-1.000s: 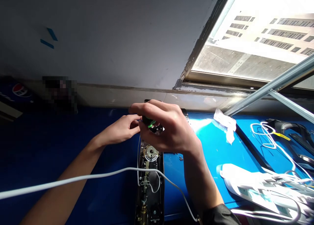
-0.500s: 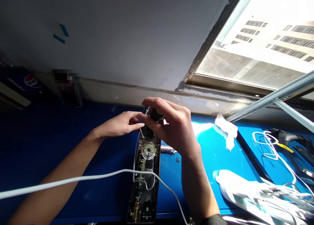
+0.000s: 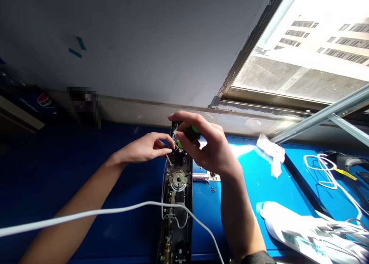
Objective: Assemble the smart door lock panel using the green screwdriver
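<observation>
One grey wall with one window backs one blue tabletop. One opened black housing runs from the tabletop's far edge toward the near edge. At its far end, the right hand grips one green-and-black tool; the left hand has bent fingers, grip unclear. Two blue strips mark the wall. Dark specks, uncountable, lie right of the housing.

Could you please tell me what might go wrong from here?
The green-and-black screwdriver in the right hand could slip toward the nearby left hand. The small dark pieces, likely screws, beside the opened black housing might scatter if bumped. The white cable might snag the left arm.
</observation>
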`<state>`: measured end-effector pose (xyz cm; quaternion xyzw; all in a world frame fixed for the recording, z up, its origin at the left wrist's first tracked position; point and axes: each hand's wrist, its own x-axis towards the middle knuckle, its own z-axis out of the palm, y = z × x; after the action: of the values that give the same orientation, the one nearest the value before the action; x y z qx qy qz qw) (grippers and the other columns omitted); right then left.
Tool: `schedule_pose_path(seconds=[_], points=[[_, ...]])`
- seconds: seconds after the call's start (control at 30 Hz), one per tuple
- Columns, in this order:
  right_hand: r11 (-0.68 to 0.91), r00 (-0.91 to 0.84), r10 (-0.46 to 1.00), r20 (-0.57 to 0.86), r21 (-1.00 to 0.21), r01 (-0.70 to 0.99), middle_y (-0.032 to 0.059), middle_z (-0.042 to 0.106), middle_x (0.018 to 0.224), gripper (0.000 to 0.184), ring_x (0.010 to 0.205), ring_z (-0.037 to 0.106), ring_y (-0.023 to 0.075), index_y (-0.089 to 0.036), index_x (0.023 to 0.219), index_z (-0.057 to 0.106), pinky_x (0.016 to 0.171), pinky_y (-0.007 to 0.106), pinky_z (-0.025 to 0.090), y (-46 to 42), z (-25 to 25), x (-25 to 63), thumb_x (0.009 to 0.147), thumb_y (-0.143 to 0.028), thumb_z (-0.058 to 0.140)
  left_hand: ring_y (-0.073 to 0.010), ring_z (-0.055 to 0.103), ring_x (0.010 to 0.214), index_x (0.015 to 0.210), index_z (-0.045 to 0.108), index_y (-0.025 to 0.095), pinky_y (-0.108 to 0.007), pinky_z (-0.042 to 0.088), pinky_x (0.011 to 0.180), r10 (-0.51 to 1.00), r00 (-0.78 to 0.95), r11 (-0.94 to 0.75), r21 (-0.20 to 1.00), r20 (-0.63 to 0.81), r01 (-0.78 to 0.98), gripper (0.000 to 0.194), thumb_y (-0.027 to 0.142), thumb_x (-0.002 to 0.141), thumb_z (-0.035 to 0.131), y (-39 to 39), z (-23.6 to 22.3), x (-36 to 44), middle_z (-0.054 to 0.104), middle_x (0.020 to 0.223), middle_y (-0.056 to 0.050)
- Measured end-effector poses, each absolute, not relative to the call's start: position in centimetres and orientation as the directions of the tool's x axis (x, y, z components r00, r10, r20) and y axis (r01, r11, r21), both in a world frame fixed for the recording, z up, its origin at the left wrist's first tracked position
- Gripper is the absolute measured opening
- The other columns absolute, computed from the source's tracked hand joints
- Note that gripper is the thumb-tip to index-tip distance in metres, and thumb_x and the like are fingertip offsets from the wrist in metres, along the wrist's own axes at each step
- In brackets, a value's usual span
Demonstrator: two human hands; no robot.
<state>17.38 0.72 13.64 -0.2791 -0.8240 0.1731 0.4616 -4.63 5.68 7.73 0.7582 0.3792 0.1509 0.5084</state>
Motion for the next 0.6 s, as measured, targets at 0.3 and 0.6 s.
schedule_pose_path(seconds=[0.3, 0.6], points=[[0.752, -0.212, 0.574, 0.791, -0.406, 0.520, 0.0014, 0.078, 0.102, 0.019, 0.068, 0.063, 0.0069, -0.018, 0.111, 0.069, 0.073, 0.022, 0.056, 1.4, 13.1, 15.6, 0.093, -0.024, 0.074, -0.0280, 0.075, 0.091, 0.112, 0.071, 0.020, -0.036, 0.057, 0.081, 0.749, 0.643, -0.179, 0.885, -0.161, 0.430, 0.035, 0.047, 0.090, 0.070, 5.8, 7.5, -4.7, 0.080, 0.092, -0.006], [0.787, -0.503, 0.605, 0.617, -0.558, 0.263, 0.0026, 0.073, 0.110, 0.046, 0.071, 0.059, 0.0062, -0.020, 0.140, 0.057, 0.072, 0.021, 0.054, 0.4, 14.0, 15.9, 0.095, -0.008, 0.051, -0.0258, 0.074, 0.093, 0.100, 0.071, 0.018, -0.034, 0.058, 0.082, 0.756, 0.651, -0.231, 0.904, -0.066, 0.359, 0.023, 0.039, 0.090, 0.066, 5.5, 7.6, -4.4, 0.078, 0.093, -0.005]])
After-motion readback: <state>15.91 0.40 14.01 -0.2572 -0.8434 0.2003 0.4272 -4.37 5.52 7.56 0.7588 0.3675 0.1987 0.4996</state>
